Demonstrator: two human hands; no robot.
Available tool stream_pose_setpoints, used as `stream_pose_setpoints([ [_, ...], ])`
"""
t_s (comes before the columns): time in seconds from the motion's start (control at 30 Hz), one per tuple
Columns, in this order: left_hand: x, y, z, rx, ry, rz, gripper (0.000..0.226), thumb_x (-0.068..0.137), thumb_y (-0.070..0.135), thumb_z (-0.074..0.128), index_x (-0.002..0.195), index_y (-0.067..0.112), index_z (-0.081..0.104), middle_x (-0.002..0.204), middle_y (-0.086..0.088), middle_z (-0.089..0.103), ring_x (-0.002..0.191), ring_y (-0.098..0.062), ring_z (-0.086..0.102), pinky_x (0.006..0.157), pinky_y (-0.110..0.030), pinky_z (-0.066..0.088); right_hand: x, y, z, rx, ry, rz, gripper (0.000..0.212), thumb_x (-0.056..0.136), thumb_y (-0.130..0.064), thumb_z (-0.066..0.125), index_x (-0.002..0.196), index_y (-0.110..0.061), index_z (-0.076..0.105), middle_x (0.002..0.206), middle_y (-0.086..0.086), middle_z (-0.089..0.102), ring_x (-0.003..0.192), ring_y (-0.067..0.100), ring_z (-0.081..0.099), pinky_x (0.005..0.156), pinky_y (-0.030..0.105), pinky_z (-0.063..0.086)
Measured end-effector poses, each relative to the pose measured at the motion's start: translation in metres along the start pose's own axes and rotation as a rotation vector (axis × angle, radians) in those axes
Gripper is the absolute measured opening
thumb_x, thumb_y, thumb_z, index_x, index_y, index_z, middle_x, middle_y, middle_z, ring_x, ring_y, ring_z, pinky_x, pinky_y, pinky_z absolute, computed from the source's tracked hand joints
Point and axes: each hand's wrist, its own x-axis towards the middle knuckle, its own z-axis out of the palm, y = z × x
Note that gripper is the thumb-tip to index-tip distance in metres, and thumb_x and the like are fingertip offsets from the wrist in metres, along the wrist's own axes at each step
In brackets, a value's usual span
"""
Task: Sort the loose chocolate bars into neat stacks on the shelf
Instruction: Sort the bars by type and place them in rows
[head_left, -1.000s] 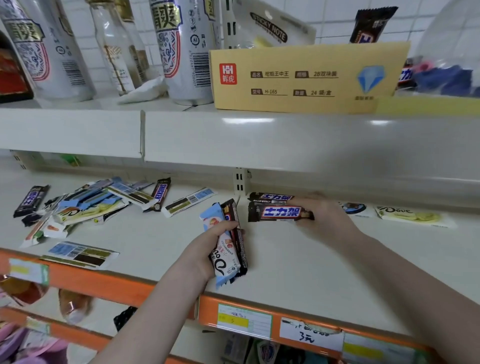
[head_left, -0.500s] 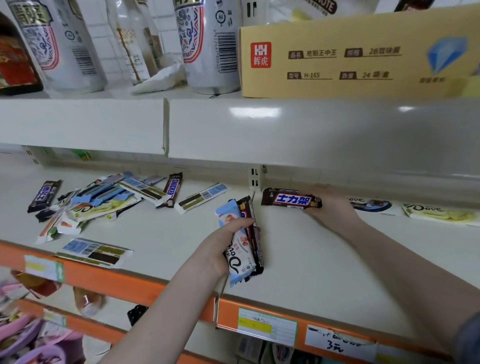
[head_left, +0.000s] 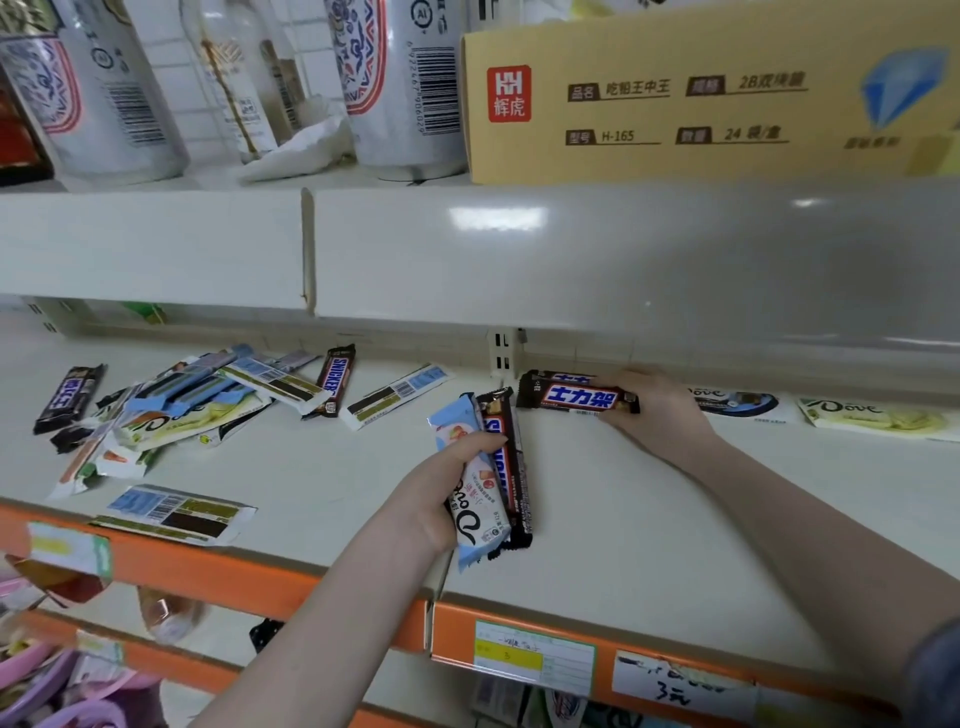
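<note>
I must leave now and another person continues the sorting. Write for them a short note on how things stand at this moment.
Left hand grips a light-blue Dove bar and a Snickers bar together, above the shelf.
Right hand holds the top Snickers bar on the small brown stack at the back.
Done: that stack is started; two Dove bars lie flat to its right.
Left: the loose pile on the left, plus the bars in hand.

Bright, even overhead light; soft glare patches on the upper shelf front (head_left: 496, 218). Wide-angle bending at the edges, motion blur lower left, soft shadows.
</note>
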Motion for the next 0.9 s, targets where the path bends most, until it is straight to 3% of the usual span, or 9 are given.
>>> stream_pose_setpoints([
  [0.13,-0.002,0.000,0.002,0.009,0.036,0.004,0.012,0.075,0.015,0.070,0.080,0.008,0.061,0.056,-0.010,0.067,0.042,-0.020,0.062,0.042,-0.024,0.051,-0.001,-0.003,-0.004,-0.023,0.017,0.033,0.032,0.075,-0.010,0.070,0.106,-0.011,0.067,0.102,0.011,0.067,0.097,0.031,0.056,0.074,0.025,0.035],
  [0.27,-0.002,-0.001,0.003,0.031,0.040,0.041,0.013,0.073,0.014,0.071,0.080,0.009,0.062,0.059,-0.009,0.068,0.046,-0.020,0.062,0.048,-0.023,0.053,-0.006,-0.014,-0.014,-0.006,0.072,0.073,0.027,0.080,-0.011,0.065,0.107,-0.011,0.066,0.104,0.011,0.065,0.101,0.031,0.053,0.077,0.024,0.032],
  [0.33,-0.001,-0.001,0.004,0.061,0.052,0.077,0.015,0.072,0.014,0.073,0.082,0.009,0.063,0.059,-0.009,0.069,0.045,-0.020,0.063,0.044,-0.023,0.052,-0.011,-0.024,-0.020,0.061,0.058,0.094,0.025,0.083,-0.012,0.062,0.108,-0.012,0.066,0.103,0.010,0.065,0.099,0.029,0.054,0.078,0.026,0.034],
  [0.43,0.000,-0.001,0.006,0.088,0.044,0.099,0.016,0.072,0.013,0.073,0.083,0.009,0.063,0.060,-0.009,0.070,0.045,-0.019,0.064,0.041,-0.023,0.050,-0.022,-0.044,-0.031,0.242,-0.010,0.148,0.024,0.085,-0.014,0.061,0.109,-0.013,0.066,0.092,0.007,0.067,0.086,0.025,0.060,0.075,0.030,0.041],
  [0.53,0.001,-0.003,0.010,0.136,-0.002,0.097,0.016,0.072,0.012,0.073,0.084,0.009,0.062,0.062,-0.009,0.071,0.047,-0.019,0.066,0.041,-0.024,0.050,-0.032,-0.063,-0.037,0.461,-0.058,0.231,0.024,0.086,-0.016,0.060,0.109,-0.014,0.065,0.085,0.001,0.066,0.080,0.018,0.061,0.075,0.023,0.043],
  [0.67,0.002,-0.005,0.017,0.242,-0.085,0.068,0.020,0.071,0.011,0.073,0.088,0.007,0.064,0.069,-0.012,0.072,0.053,-0.021,0.067,0.047,-0.026,0.052,-0.036,-0.076,-0.042,0.768,-0.157,0.346,0.022,0.086,-0.016,0.059,0.108,-0.015,0.062,0.076,0.001,0.068,0.061,0.007,0.059,0.058,0.014,0.046],
  [0.8,0.002,-0.010,0.023,0.295,-0.149,0.077,0.025,0.070,0.011,0.073,0.093,0.008,0.064,0.073,-0.012,0.073,0.056,-0.021,0.068,0.049,-0.025,0.052,-0.039,-0.078,-0.045,0.820,-0.209,0.384,0.017,0.083,-0.018,0.065,0.093,-0.030,0.060,0.060,-0.007,0.068,0.050,0.007,0.059,0.044,0.018,0.043],
  [0.9,0.000,-0.014,0.026,0.314,-0.199,0.071,0.022,0.071,0.013,0.072,0.091,0.009,0.064,0.072,-0.010,0.073,0.055,-0.019,0.068,0.048,-0.022,0.052,-0.043,-0.076,-0.046,0.861,-0.242,0.440,0.016,0.082,-0.015,0.066,0.096,-0.017,0.061,0.061,-0.001,0.068,0.046,0.010,0.058,0.038,0.017,0.039],
])
